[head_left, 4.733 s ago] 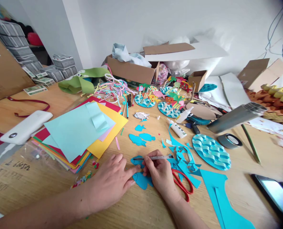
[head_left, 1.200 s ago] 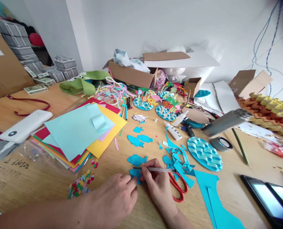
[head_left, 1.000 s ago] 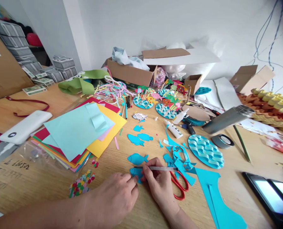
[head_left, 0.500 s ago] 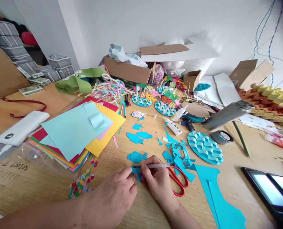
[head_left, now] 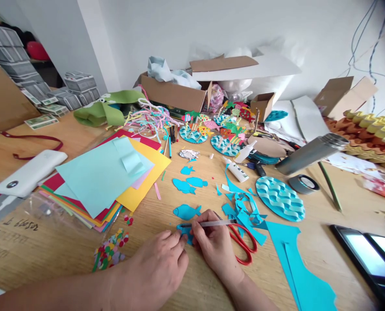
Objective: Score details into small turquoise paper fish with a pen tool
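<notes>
The right grip [head_left: 213,244] is closed on a slim pen [head_left: 218,223], thumb and fingers pinched round the barrel, which slants little and has its dark tip at the upper edge of a blue paper fish [head_left: 186,233]. That fish lies flat on the tabletop [head_left: 207,283], directly to the left of the right grip and partly covered by it. The left grip [head_left: 163,261] sits on the other side, palm down with fingers bent, its fingertips touching the fish; whether they pinch anything underneath cannot be made out. Just beyond both grips is another blue fish [head_left: 186,212] with an eye and a curved line drawn at its head, and farther off lie more blue cutouts [head_left: 197,182]. Red-handled scissors [head_left: 244,245] rest just to the right of the right grip, with blue scraps [head_left: 244,211] beyond them and a larger cut blue sheet [head_left: 305,276] farther right. Beside the left grip, to its left, is a pile of coloured paper dots [head_left: 111,250]; beyond those, a stack of coloured paper [head_left: 98,181].
</notes>
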Motion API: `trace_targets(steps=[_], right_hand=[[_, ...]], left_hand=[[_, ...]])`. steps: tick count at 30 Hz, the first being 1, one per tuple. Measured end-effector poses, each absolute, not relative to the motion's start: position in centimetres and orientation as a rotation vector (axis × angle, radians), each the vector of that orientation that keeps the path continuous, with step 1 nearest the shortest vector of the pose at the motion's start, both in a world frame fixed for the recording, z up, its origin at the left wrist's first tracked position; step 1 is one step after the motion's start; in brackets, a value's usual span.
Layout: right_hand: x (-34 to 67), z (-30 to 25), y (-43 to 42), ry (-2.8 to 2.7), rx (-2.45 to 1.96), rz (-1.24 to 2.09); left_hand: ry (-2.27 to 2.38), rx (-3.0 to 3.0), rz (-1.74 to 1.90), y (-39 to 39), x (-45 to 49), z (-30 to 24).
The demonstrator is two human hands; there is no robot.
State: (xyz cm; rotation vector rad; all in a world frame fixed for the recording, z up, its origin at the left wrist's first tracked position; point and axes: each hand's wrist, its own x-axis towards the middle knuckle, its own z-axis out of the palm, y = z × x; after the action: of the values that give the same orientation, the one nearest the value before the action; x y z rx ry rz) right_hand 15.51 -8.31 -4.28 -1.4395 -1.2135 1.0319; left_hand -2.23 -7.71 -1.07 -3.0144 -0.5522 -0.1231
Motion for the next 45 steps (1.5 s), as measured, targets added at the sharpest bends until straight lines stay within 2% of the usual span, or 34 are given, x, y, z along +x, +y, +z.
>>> trace_targets(steps=[45], right_hand=[[15.40, -4.05, -8.34, -1.228, -1.476, 1.015]], left_hand=[[-0.568, -2.999, -0.058, -7.94, -2.04, -0.55]])
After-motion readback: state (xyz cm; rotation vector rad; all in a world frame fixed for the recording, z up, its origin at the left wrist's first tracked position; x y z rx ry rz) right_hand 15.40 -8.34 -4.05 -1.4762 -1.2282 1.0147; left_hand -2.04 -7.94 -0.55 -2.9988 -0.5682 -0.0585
